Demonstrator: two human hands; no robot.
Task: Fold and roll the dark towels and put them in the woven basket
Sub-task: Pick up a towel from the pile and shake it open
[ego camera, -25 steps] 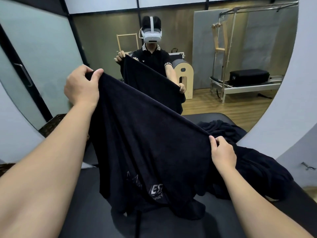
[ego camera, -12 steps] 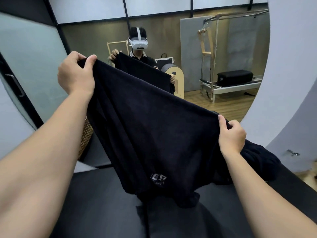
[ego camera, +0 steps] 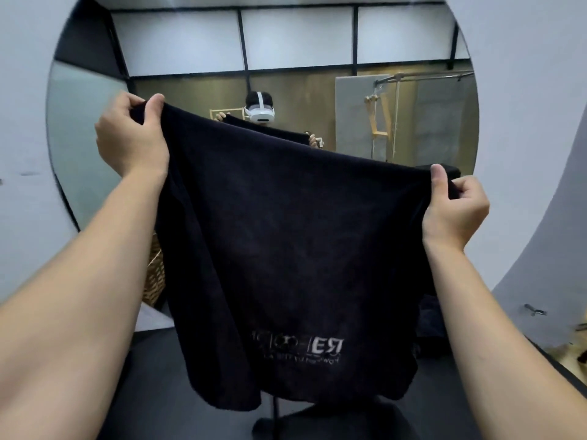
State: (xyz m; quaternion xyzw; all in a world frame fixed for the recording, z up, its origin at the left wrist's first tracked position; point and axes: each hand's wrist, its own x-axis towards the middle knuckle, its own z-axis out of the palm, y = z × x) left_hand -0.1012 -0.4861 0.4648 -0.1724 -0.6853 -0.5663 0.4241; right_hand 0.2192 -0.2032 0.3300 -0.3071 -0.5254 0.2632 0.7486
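Note:
A dark towel (ego camera: 286, 236) with pale mirrored lettering near its lower edge hangs spread out in front of me, above the black padded surface (ego camera: 152, 404). My left hand (ego camera: 131, 138) grips its upper left corner, held high. My right hand (ego camera: 454, 208) pinches the upper right corner, a little lower. A sliver of the woven basket (ego camera: 155, 274) shows at the left behind the towel. Part of a heap of more dark towels (ego camera: 428, 319) peeks out behind the towel's right edge.
A large round mirror (ego camera: 95, 122) on the pale wall faces me and reflects a person in a white headset holding the towel, plus gym frames and a wood floor. A metal hook (ego camera: 533, 310) sticks out of the wall at right.
Both hands have lifted the towel higher and pulled it apart, so it hangs flat and wide with the lettering showing in full. My view has tilted upward.

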